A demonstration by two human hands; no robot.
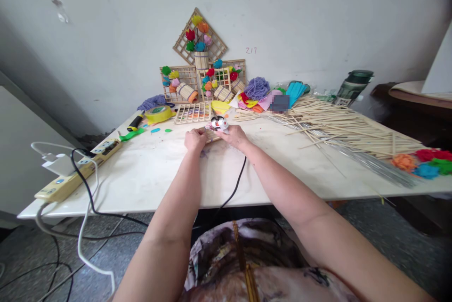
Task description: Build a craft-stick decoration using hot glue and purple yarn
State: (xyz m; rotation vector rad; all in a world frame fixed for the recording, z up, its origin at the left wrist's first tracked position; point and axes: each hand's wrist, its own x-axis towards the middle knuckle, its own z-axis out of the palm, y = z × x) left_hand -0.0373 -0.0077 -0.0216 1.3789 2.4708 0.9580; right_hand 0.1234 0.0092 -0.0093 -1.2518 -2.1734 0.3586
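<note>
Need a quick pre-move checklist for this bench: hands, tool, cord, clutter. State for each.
1. Left hand on the stick piece: ok, fingers at its left end.
2. Right hand grip on the white tool: cannot tell; the hand is right at it, but the palm is hidden.
3. Black cord powered from the power strip: cannot tell; it drops out of sight past the near edge of the table.
4. Scissors well away: not ok, just beyond the white tool.
5. Loose sticks clear of hands: ok, heaped to the right.
</note>
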